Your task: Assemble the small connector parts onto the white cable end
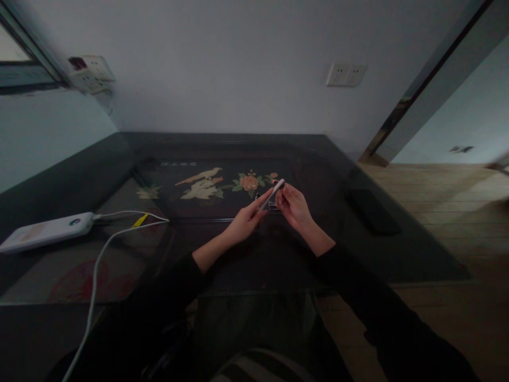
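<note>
Over the middle of the dark table, my left hand (247,218) is closed around a slim pale stick-like object (272,194) with a rounded upper end. That object slants up to the right, and its exact kind is too small and dim to tell. My right hand (294,206) sits at the upper end, its thumb and fingers curled together beside a small dark part there. Whether those fingers grip the pale object or something else cannot be made out. A little dark, shiny detail shows by the left fingertips.
The dark glossy table (302,265) has a bird-and-flower picture (248,182) on its top. At left lies a white power bank (50,232) with a white cable (95,276) running off the front edge. A flat black object (373,212) lies at right. Wall sockets (345,75) are behind.
</note>
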A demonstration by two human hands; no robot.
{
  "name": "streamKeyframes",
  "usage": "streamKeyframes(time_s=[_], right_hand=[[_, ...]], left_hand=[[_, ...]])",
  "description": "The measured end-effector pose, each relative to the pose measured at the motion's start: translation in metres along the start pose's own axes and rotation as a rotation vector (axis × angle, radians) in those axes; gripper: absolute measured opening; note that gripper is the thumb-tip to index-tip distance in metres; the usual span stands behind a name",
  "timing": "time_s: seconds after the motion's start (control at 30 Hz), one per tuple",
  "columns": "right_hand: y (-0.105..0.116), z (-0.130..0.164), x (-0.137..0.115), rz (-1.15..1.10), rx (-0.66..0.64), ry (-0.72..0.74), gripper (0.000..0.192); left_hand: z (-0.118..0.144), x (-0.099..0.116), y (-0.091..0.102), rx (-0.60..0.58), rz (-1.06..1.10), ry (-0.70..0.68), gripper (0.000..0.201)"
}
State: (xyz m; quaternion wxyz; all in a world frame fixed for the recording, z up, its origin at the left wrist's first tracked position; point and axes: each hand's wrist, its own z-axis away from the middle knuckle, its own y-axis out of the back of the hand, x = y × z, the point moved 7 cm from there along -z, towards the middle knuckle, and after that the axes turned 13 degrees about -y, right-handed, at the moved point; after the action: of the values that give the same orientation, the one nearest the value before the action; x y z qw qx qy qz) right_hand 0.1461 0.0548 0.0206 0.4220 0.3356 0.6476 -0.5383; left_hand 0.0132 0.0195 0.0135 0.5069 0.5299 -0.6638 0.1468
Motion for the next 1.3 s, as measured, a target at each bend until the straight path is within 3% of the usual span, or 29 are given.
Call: streamKeyframes(time_s=[0.37, 0.8, 1.3], right_hand=[[-0.002, 0.0, -0.003, 0.015, -0.015, 0.02, 0.036], [-0.004, 0.0, 0.001, -0.055, -0.035, -0.005, 0.037], [-0.004, 0.0, -0.003, -0.033, -0.05, 0.023, 0.034]], left_hand=[[0.0, -0.01, 0.004, 0.069, 0.005, 0.032, 0.063], [0.003, 0.006, -0.009, -0.027, 0.033, -0.016, 0.063], [0.001, -0.003, 0.008, 0.076, -0.09, 0.0, 0.062]])
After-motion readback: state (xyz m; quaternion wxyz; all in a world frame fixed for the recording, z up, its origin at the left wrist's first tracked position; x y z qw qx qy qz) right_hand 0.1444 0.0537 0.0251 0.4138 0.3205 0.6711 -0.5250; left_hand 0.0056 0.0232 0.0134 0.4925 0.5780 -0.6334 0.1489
